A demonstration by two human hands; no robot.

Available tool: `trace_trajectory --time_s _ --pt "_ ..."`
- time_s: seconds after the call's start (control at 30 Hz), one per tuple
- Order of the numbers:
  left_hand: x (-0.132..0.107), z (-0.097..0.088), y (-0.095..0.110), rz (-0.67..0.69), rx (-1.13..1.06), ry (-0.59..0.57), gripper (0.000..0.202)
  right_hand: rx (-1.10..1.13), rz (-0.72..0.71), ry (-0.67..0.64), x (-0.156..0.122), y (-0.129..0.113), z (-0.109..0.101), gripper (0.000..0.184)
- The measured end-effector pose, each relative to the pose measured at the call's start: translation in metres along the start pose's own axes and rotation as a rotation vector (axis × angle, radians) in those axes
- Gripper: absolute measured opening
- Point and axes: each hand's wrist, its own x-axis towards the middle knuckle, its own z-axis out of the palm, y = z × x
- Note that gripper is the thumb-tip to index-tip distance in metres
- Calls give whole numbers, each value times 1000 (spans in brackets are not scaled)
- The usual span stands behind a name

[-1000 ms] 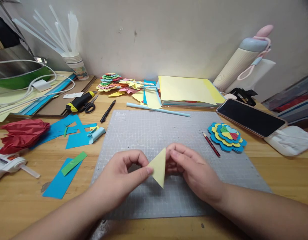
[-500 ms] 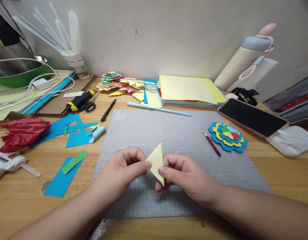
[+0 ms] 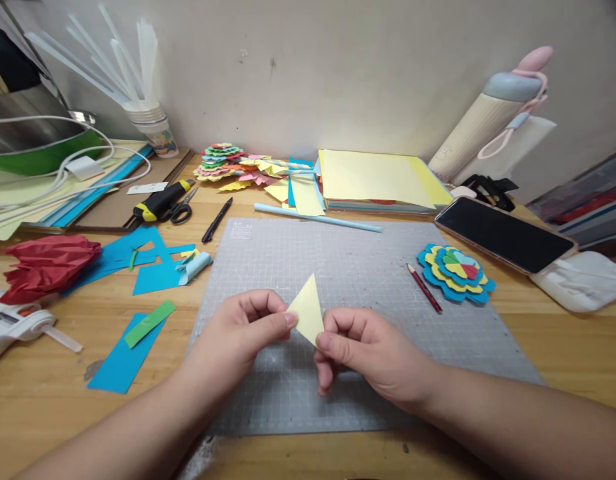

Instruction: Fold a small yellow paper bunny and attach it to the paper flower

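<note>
A pale yellow folded paper triangle [image 3: 308,311] is held up between my hands, its sharp point upward. My left hand [image 3: 248,333] pinches its left corner between thumb and fingers. At the lower right corner, my right hand [image 3: 371,350] grips it with the thumb on top; the other fingers curl behind. Both hands are above the grey cutting mat [image 3: 268,267]. To the right on the mat lie a short red pencil [image 3: 425,289] and a layered blue and yellow paper flower [image 3: 457,273].
Blue paper pieces [image 3: 123,353], crumpled red paper [image 3: 51,263] and a white glue gun [image 3: 18,323] lie on the left. Scissors [image 3: 182,210], a pen [image 3: 217,220] and a light blue paper stick [image 3: 318,218] lie farther back. A phone [image 3: 505,233] is at right.
The triangle has shifted slightly up and left and turned a little, and its lower tip is now covered by my right thumb. Both hands keep their pinch.
</note>
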Motion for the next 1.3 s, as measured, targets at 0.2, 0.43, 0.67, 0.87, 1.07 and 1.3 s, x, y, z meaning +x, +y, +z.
trace_trajectory --time_s 0.2,0.43,0.67,0.87,1.07,1.3 --pt "2 -1 -1 19 37 -26 28 -34 -37 51 -1 0 0 34" --pt "-2 8 1 82 166 -207 12 -104 -169 237 0 -2 -2 22" --pt "-5 9 5 154 351 -96 17 -298 -192 190 -4 -2 0 16" --pt "-4 7 5 115 200 -16 20 -297 -217 137 -4 -3 1 21" --pt "-2 8 4 83 182 -166 15 -431 -253 73 -5 -5 2 19" --pt "1 3 -4 58 -44 -69 15 -380 -182 122 -6 -5 1 16"
